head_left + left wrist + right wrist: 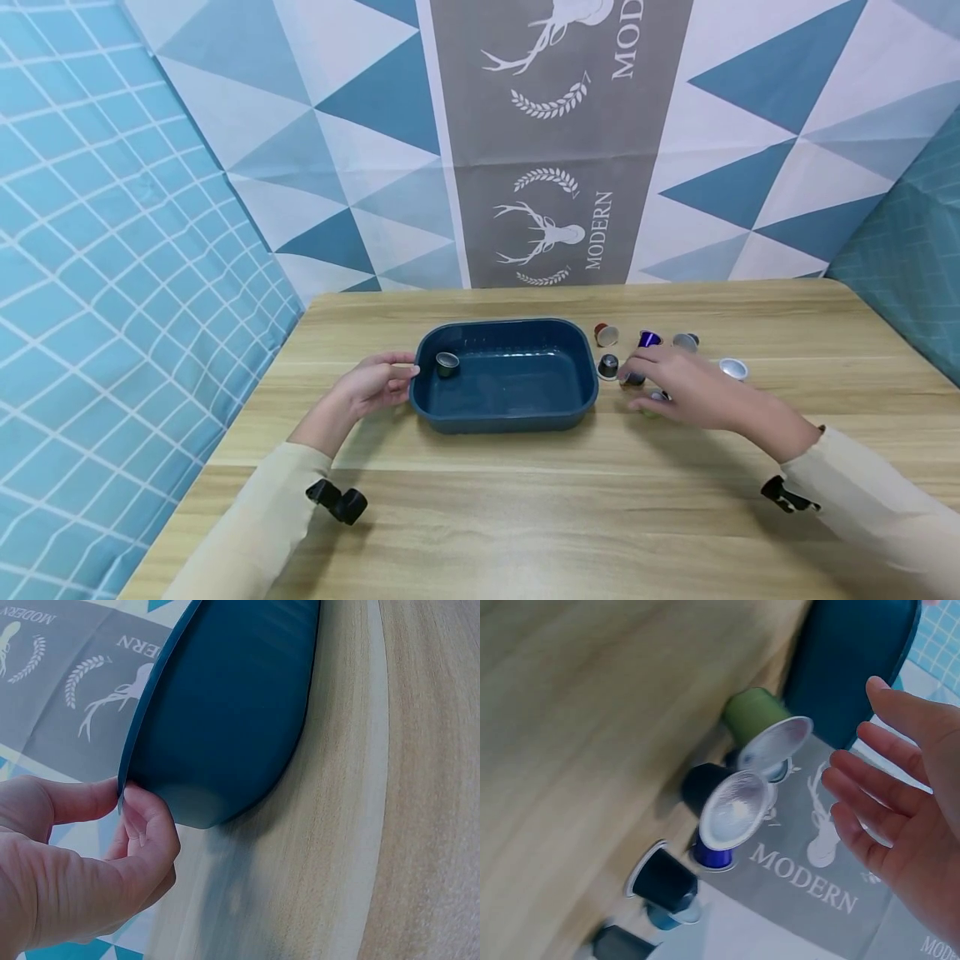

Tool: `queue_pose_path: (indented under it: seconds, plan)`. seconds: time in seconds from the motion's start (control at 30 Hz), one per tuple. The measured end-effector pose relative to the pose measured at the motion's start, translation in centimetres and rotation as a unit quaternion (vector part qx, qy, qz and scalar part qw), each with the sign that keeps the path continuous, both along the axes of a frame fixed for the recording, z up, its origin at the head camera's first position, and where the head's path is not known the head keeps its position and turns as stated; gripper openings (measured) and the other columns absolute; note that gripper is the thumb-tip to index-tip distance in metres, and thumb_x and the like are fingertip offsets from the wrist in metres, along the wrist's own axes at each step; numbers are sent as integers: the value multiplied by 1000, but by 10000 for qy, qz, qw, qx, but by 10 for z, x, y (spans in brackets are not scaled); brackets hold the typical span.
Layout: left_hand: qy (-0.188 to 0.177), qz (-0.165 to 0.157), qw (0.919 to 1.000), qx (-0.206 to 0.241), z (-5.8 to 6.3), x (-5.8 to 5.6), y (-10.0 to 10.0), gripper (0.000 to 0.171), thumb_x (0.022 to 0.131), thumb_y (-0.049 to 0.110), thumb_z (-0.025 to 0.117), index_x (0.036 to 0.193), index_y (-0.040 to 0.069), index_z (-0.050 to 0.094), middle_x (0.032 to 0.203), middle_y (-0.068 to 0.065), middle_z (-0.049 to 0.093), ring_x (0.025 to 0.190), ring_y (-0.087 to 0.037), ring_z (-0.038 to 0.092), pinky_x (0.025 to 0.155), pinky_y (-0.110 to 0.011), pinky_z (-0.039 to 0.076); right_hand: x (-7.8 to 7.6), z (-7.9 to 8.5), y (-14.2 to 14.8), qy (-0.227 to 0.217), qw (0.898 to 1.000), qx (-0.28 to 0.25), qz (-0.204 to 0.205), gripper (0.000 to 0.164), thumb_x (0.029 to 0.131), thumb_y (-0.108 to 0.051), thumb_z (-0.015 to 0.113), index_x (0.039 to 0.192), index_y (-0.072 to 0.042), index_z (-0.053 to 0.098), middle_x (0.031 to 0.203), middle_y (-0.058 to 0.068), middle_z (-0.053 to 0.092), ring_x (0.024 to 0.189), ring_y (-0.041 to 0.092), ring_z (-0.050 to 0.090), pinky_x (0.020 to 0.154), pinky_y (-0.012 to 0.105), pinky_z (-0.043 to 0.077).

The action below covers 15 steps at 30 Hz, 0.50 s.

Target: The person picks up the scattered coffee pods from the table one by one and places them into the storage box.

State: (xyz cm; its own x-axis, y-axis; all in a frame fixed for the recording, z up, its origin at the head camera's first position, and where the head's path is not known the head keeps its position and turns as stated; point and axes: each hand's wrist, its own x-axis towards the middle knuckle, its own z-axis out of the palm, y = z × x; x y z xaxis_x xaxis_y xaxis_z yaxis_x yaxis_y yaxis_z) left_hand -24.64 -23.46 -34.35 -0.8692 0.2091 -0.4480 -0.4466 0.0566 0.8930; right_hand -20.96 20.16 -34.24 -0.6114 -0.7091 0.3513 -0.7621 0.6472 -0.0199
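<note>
My left hand (375,385) pinches the left rim of a dark blue rectangular tub (510,425), thumb and fingers on either side of the edge in the left wrist view. Inside, near the tub's left end, sits one coffee capsule (447,363). To the right of the tub, my right hand (693,387) hovers over a group of coffee capsules, partly hiding some. In the right wrist view its fingers are spread and hold nothing. Closest to them are a green capsule (754,712) and a black capsule (699,784), both with silver lids.
Around the right hand lie a red-based capsule (604,335), a blue capsule (649,338), a dark upright capsule (607,366) beside the tub, and a white-lidded capsule (733,368). The wooden table (487,525) meets a patterned cloth backdrop (375,167) behind.
</note>
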Motion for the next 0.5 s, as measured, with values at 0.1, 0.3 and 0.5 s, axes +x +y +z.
queue_pose_path:
  seconds: [0.1, 0.3, 0.5]
  plan:
    - [-2, 7, 10000, -8, -1, 1, 0, 45, 98, 6, 49, 140, 0, 33, 82, 4, 58, 71, -3, 55, 68, -19, 49, 1, -5, 5, -15, 10000, 72, -23, 35, 73, -26, 83, 101, -11, 68, 95, -2, 66, 87, 12, 62, 75, 34, 54]
    - [-22, 42, 10000, 7, -1, 1, 1, 45, 98, 6, 49, 140, 0, 33, 83, 4, 59, 72, -4, 56, 68, -19, 49, 6, -8, 12, -275, 9994, 172, -123, 40, 70, -26, 85, 104, -13, 68, 103, -1, 67, 94, 16, 63, 78, 37, 55]
    - [-9, 45, 10000, -33, 0, 0, 1, 48, 98, 6, 50, 142, 0, 31, 82, 4, 58, 71, -4, 55, 69, -20, 49, 5, -10, 17, -360, 9992, 161, -24, 45, 65, -22, 89, 103, -12, 67, 103, 0, 67, 95, 18, 64, 79, 38, 55]
